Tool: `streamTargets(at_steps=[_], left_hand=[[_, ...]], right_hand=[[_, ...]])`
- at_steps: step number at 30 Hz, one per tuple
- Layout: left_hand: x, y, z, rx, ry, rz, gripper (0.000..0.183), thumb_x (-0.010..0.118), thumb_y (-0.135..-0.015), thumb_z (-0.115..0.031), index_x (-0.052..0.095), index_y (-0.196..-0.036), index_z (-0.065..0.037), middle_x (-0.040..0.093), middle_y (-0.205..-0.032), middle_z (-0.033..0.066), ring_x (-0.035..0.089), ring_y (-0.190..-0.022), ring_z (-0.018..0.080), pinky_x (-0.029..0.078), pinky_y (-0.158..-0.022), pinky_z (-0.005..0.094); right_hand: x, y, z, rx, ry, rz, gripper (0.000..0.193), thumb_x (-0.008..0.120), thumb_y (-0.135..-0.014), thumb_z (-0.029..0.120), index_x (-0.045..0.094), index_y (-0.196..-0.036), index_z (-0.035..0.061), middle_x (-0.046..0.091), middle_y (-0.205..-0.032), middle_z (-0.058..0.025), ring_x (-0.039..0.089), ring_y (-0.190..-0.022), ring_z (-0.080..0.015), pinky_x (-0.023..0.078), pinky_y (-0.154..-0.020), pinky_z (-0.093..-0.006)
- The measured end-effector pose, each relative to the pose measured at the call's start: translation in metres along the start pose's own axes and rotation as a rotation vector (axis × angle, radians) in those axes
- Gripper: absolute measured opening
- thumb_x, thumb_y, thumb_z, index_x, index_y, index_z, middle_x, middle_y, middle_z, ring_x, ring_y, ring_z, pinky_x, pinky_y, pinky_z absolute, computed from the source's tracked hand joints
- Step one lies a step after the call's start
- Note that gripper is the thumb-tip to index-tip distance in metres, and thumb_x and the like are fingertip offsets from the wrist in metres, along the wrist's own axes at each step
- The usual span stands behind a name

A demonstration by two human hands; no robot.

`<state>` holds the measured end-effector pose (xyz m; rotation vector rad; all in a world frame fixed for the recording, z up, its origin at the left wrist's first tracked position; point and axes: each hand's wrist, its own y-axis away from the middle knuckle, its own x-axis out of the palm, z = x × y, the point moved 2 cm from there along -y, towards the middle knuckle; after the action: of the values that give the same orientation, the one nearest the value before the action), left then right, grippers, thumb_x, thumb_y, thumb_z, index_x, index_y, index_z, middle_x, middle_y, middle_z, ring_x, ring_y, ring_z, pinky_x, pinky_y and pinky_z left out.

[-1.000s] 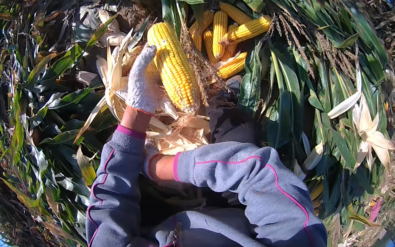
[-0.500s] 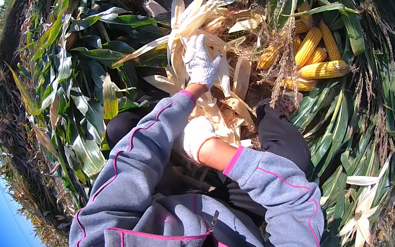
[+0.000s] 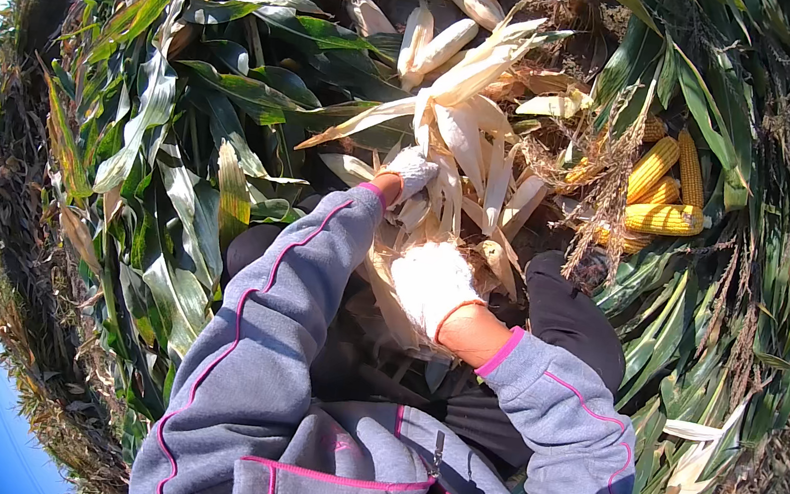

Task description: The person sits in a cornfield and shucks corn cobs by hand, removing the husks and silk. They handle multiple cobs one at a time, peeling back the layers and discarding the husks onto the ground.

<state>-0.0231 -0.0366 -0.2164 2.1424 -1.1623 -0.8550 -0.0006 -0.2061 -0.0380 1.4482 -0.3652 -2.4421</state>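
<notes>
Head view. The white-gloved left hand is curled against the pale husks, which fan out just beyond it and to its right; whether it grips them, I cannot tell. The white-gloved right hand, nearer the body, lies back upward over more husks; its fingers are hidden, so its grasp cannot be told. Bare yellow cobs lie beyond and right of this hand, and pale wrapped ears beyond the left one.
</notes>
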Motion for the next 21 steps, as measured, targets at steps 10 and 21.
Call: streamTargets(at_steps=[10, 21], left_hand=[[-0.170, 0.124, -0.162, 0.522, 0.535, -0.059, 0.030, 0.061, -0.090, -0.014, 0.058, -0.117, -0.003, 0.064, -0.101, 0.0061, 0.061, -0.091, 0.0150, 0.051, -0.082, 0.0302], [-0.371, 0.359, -0.083, 1.140, 0.963, -1.259, 0.057, 0.048, -0.092, -0.043, 0.048, -0.131, -0.001, 0.046, -0.136, 0.0224, 0.044, -0.125, 0.0391, 0.044, -0.099, 0.0529]], right_hand=[[0.013, -0.009, -0.006, -0.082, 0.113, 0.006, 0.015, 0.058, -0.081, 0.021, 0.068, -0.080, 0.0096, 0.068, -0.078, -0.0110, 0.068, -0.074, -0.0282, 0.053, -0.066, -0.0403], [0.011, -0.002, -0.011, -0.137, 0.076, -0.002, 0.037, 0.050, -0.088, 0.041, 0.068, -0.087, 0.0089, 0.069, -0.083, -0.0148, 0.068, -0.078, -0.0326, 0.053, -0.071, -0.0436]])
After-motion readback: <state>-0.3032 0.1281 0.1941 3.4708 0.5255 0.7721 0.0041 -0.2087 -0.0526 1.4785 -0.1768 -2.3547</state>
